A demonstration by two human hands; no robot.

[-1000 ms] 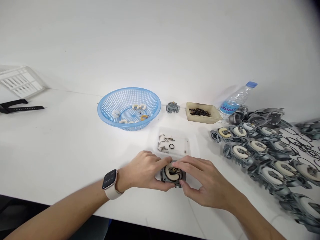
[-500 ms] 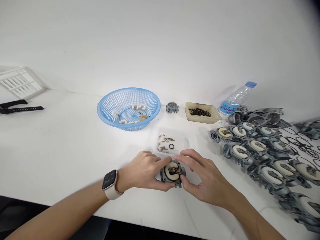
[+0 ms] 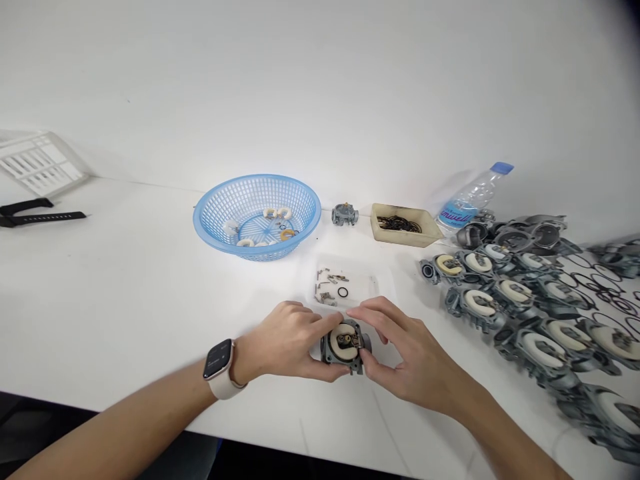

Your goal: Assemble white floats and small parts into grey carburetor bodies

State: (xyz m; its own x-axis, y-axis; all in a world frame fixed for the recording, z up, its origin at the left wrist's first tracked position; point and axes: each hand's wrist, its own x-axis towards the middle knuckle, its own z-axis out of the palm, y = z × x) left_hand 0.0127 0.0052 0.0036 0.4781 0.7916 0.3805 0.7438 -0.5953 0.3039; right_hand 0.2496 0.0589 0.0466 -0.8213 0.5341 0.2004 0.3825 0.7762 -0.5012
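On the table in front of me sits a grey metal carburetor [image 3: 327,352], its bowl side up, with a white C-shaped float [image 3: 337,343] inside. My left hand [image 3: 300,340] grips its left side between thumb and fingers. The thumb of my right hand [image 3: 407,350] presses at the float's hinge end, while its index finger reaches to the carburetor's upper edge. Whether a small pin is under that thumb, I cannot make out. Just beyond my hands lies a clear shallow tray [image 3: 360,287] with small metal pins and a black O-ring [image 3: 343,292].
A blue plastic basket [image 3: 200,223] holding several floats stands behind my left hand. Farther back are another carburetor [image 3: 345,214], a cream box [image 3: 407,237] of black rings and a water bottle [image 3: 473,197]. Rows of carburetors [image 3: 545,350] and black rings [image 3: 607,287] fill the right side.
Almost nothing differs. Both hands stay on the carburetor, with only a very slight shift of the fingers and the view.
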